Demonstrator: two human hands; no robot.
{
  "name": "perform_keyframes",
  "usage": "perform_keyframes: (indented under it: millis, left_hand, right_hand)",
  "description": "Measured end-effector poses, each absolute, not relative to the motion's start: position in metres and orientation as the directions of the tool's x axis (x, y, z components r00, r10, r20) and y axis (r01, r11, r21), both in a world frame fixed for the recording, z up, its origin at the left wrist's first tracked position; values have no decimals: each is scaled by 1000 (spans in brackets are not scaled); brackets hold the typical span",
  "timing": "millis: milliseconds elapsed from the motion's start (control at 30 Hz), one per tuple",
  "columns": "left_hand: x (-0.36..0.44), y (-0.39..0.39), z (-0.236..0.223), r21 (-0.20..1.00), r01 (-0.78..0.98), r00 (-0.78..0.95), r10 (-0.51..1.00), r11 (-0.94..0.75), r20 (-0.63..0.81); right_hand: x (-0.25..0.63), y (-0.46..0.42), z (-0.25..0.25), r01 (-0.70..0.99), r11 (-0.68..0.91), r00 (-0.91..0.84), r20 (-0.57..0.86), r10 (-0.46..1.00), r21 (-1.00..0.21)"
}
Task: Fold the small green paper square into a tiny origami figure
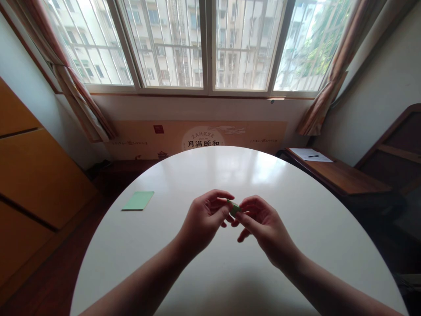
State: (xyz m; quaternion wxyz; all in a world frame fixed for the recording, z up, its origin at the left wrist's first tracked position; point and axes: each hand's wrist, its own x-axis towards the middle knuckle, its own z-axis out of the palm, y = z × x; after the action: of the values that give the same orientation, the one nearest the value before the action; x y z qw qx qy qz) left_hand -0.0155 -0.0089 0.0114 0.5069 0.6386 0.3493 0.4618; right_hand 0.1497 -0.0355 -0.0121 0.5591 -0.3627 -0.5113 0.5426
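Above the middle of a round white table [296,228], my left hand [205,219] and my right hand [263,224] meet fingertip to fingertip. Both pinch a small folded piece of green paper [234,208] between thumbs and forefingers. Most of the piece is hidden by the fingers. Farther left, a flat green sheet of paper [138,200] lies on the table, apart from both hands.
A wooden cabinet [29,175] stands to the left. A dark wooden side table [342,173] with a white sheet [311,155] and a pen on it stands at the right. A printed cardboard panel [197,138] leans under the window behind the table.
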Motion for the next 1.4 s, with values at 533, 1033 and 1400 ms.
perform_keyframes:
  millis: [533,1033,1400]
  left_hand:
    - [-15,-9,12,958,-56,298,911,-283,286]
    - [-17,-11,16,946,0,327,894,-323,305]
    - [-15,-14,19,949,14,282,912,-316,299]
  right_hand:
    - [149,-38,-14,-382,93,-130,153,980,-919]
    - [150,-37,-13,-393,79,-113,133,985,-916]
    - [150,-38,-13,-339,149,-114,198,974,-929]
